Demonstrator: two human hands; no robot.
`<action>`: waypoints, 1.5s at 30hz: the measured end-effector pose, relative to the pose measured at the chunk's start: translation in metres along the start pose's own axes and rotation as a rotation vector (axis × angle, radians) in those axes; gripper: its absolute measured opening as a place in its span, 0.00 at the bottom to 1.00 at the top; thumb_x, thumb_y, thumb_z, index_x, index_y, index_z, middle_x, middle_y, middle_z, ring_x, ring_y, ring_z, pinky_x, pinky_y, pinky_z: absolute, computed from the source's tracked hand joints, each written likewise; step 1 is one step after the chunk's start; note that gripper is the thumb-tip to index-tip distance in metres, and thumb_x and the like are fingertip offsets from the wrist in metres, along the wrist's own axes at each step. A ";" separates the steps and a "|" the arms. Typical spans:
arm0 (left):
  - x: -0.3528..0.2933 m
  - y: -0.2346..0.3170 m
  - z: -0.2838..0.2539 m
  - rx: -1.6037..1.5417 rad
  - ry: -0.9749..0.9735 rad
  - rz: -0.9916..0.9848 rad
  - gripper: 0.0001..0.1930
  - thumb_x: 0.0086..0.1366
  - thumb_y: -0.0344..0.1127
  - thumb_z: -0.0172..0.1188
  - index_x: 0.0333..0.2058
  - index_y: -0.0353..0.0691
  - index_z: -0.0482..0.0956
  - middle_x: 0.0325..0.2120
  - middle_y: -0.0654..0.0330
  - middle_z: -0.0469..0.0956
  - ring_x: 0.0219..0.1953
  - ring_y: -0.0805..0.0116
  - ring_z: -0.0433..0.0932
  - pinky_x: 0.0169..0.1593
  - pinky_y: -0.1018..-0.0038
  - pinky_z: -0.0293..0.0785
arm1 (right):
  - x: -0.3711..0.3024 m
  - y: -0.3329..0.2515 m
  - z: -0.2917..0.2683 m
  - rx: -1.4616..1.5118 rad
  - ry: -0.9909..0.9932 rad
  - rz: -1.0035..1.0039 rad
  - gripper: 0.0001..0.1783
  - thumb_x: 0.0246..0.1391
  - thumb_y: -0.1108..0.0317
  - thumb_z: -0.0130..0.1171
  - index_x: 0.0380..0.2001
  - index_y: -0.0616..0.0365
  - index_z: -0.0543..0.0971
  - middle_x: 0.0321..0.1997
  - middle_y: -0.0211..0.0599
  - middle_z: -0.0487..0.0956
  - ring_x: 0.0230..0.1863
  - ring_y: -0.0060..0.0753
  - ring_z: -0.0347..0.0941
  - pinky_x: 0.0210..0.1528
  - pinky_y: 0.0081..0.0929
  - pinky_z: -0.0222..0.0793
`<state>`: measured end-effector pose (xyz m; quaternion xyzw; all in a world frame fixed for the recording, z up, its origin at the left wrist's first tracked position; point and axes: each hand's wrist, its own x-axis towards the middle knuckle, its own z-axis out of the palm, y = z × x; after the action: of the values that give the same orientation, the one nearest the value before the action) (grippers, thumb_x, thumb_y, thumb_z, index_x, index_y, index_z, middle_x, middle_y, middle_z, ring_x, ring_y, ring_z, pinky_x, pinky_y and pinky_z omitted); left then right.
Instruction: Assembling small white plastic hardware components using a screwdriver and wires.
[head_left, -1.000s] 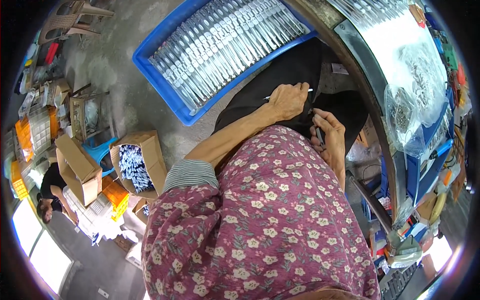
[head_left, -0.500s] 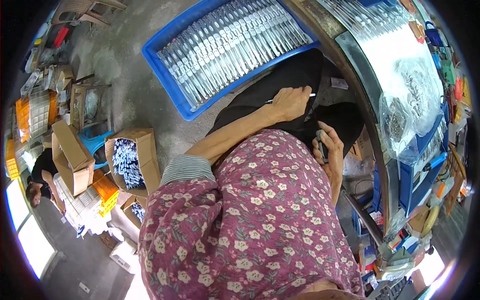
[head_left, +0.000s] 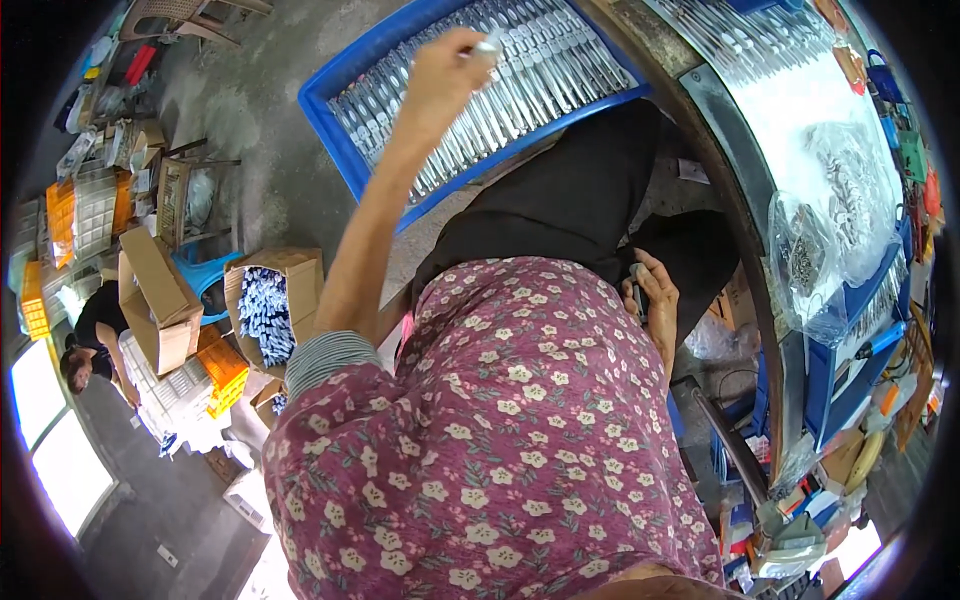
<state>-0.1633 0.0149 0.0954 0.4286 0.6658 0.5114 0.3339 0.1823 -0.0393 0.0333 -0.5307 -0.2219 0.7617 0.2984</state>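
My left hand [head_left: 445, 80] is stretched out over a blue tray [head_left: 330, 135], with its fingers closed. A pale, pen-like piece [head_left: 487, 47] sticks out of them, blurred and seen almost end-on. Rows of long, slim silver-and-white pieces [head_left: 540, 75] fill the tray. Beside the dark trousers [head_left: 540, 210], my right hand [head_left: 657, 300] is closed around a small grey object [head_left: 638, 284]. The fingers cover most of that object, so its kind cannot be told.
At right runs a workbench edge [head_left: 735, 150], with clear plastic bags [head_left: 805, 250] of small parts on it. Cardboard boxes [head_left: 275, 320], one full of blue-and-white pieces, stand at left. Another person [head_left: 100, 330] bends over orange crates [head_left: 220, 375] there. A chair [head_left: 180, 15] is at the far left.
My left hand has moved from above the lap, forward and left, to over the blue tray, still with the pen-like piece. The right hand stays beside the lap with the grey object.
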 end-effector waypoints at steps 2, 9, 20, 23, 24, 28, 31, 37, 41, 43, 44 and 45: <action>0.003 0.003 -0.028 0.042 0.141 -0.039 0.10 0.57 0.33 0.56 0.36 0.36 0.78 0.24 0.66 0.74 0.25 0.80 0.69 0.31 0.85 0.63 | 0.000 -0.002 0.003 0.029 0.007 0.019 0.17 0.54 0.71 0.53 0.47 0.60 0.70 0.20 0.33 0.72 0.13 0.13 0.60 0.11 0.09 0.52; 0.002 -0.054 -0.093 -0.001 0.402 -0.142 0.08 0.52 0.30 0.61 0.31 0.31 0.78 0.19 0.65 0.74 0.20 0.80 0.69 0.21 0.83 0.63 | 0.002 -0.002 0.005 0.088 0.050 0.051 0.17 0.55 0.71 0.52 0.48 0.59 0.69 0.20 0.33 0.72 0.12 0.13 0.62 0.09 0.08 0.52; -0.033 -0.135 -0.091 0.120 0.458 -0.437 0.14 0.43 0.28 0.62 0.30 0.27 0.73 0.16 0.56 0.74 0.17 0.72 0.73 0.18 0.79 0.69 | 0.005 -0.002 0.007 0.062 0.081 0.059 0.17 0.53 0.70 0.53 0.47 0.58 0.70 0.19 0.33 0.72 0.11 0.13 0.61 0.09 0.09 0.50; -0.034 -0.137 -0.089 0.131 0.428 -0.479 0.11 0.44 0.26 0.61 0.28 0.29 0.73 0.15 0.57 0.73 0.14 0.72 0.72 0.16 0.78 0.69 | 0.005 -0.003 0.007 0.074 0.065 0.051 0.17 0.53 0.70 0.53 0.47 0.59 0.70 0.19 0.33 0.72 0.11 0.13 0.60 0.09 0.09 0.50; -0.035 -0.138 -0.090 0.069 0.389 -0.473 0.09 0.45 0.25 0.61 0.26 0.29 0.72 0.14 0.57 0.73 0.13 0.72 0.72 0.16 0.78 0.68 | 0.004 -0.004 0.007 0.071 0.059 0.049 0.17 0.53 0.70 0.53 0.47 0.59 0.70 0.19 0.33 0.72 0.11 0.13 0.60 0.09 0.09 0.50; -0.038 -0.145 -0.088 -0.001 0.354 -0.515 0.04 0.47 0.24 0.58 0.22 0.31 0.72 0.13 0.58 0.72 0.12 0.71 0.72 0.14 0.78 0.67 | 0.007 -0.002 0.006 0.059 0.057 0.045 0.17 0.54 0.70 0.53 0.48 0.59 0.70 0.19 0.33 0.72 0.11 0.14 0.60 0.09 0.09 0.50; -0.040 -0.143 -0.083 -0.018 0.372 -0.531 0.03 0.48 0.24 0.57 0.22 0.30 0.72 0.13 0.57 0.72 0.12 0.70 0.72 0.14 0.78 0.68 | 0.007 -0.001 0.004 0.055 0.061 0.035 0.17 0.54 0.70 0.53 0.48 0.59 0.70 0.19 0.33 0.71 0.11 0.14 0.60 0.09 0.10 0.50; -0.034 -0.146 -0.087 -0.086 0.379 -0.486 0.03 0.48 0.23 0.55 0.24 0.30 0.73 0.14 0.57 0.72 0.13 0.70 0.72 0.16 0.77 0.71 | 0.005 -0.001 0.002 0.036 0.053 0.038 0.17 0.55 0.70 0.52 0.48 0.61 0.69 0.19 0.34 0.71 0.11 0.14 0.60 0.09 0.10 0.49; -0.034 -0.151 -0.086 -0.008 0.350 -0.529 0.03 0.48 0.22 0.54 0.24 0.29 0.73 0.14 0.56 0.73 0.12 0.70 0.73 0.15 0.77 0.70 | 0.005 0.000 0.003 0.065 0.046 0.029 0.17 0.55 0.70 0.52 0.49 0.60 0.69 0.19 0.33 0.71 0.11 0.14 0.60 0.08 0.10 0.49; -0.034 -0.151 -0.084 0.025 0.361 -0.523 0.03 0.48 0.22 0.54 0.24 0.29 0.73 0.14 0.56 0.73 0.12 0.70 0.73 0.15 0.77 0.71 | 0.003 -0.001 0.005 0.066 0.053 0.034 0.17 0.55 0.70 0.52 0.49 0.60 0.69 0.19 0.33 0.71 0.11 0.14 0.60 0.08 0.10 0.49; -0.034 -0.149 -0.084 0.058 0.374 -0.520 0.03 0.48 0.22 0.54 0.24 0.29 0.73 0.14 0.56 0.73 0.12 0.70 0.73 0.15 0.77 0.71 | 0.003 -0.001 0.006 0.066 0.053 0.039 0.17 0.55 0.70 0.52 0.48 0.60 0.69 0.18 0.33 0.71 0.11 0.14 0.61 0.08 0.10 0.49; -0.035 -0.148 -0.085 0.059 0.374 -0.516 0.03 0.48 0.22 0.54 0.24 0.29 0.73 0.14 0.56 0.73 0.12 0.70 0.73 0.15 0.77 0.71 | 0.003 -0.001 0.007 0.066 0.053 0.043 0.17 0.54 0.70 0.52 0.48 0.60 0.69 0.18 0.33 0.71 0.11 0.14 0.61 0.08 0.10 0.49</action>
<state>-0.2579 -0.0669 -0.0262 0.1535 0.8169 0.4602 0.3120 0.1752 -0.0366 0.0340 -0.5452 -0.1771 0.7605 0.3049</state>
